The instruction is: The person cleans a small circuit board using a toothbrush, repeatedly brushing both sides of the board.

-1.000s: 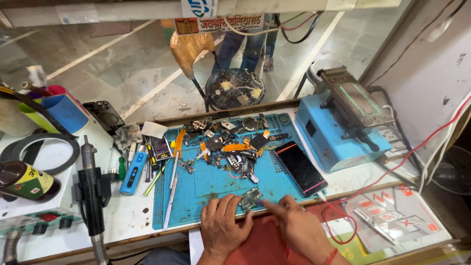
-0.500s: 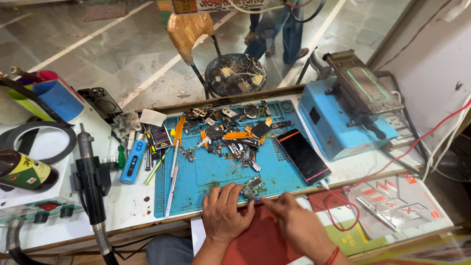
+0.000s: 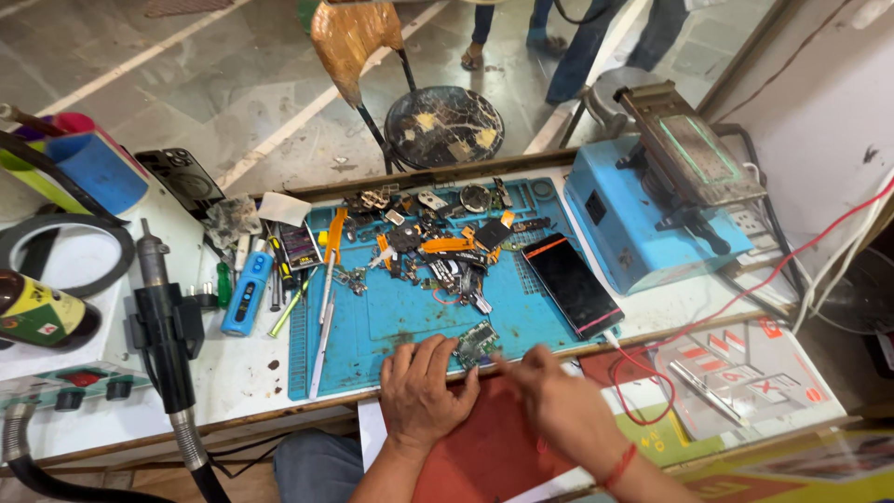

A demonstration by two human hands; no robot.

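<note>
A small green circuit board (image 3: 476, 344) lies at the front edge of the blue work mat (image 3: 410, 321). My left hand (image 3: 424, 391) rests flat at the mat's front edge, its fingertips touching the board. Just right of the board my right hand (image 3: 559, 405) is blurred, fingers curled; I cannot tell whether it holds anything. A black phone (image 3: 571, 284) with an orange edge lies on the mat's right side. Small phone parts and orange flex cables (image 3: 438, 247) are scattered over the mat's far half.
A blue machine (image 3: 652, 205) stands at right with red wires (image 3: 745, 298) trailing from it. A hot-air gun (image 3: 168, 326), a blue tool (image 3: 247, 293), screwdrivers and tweezers (image 3: 321, 326) lie left of the mat. A stool (image 3: 442, 126) and a person's legs are beyond the counter.
The view has tilted down and closer. My hands stay at the mat's front edge by the board; the right hand has shifted slightly and is blurred.
</note>
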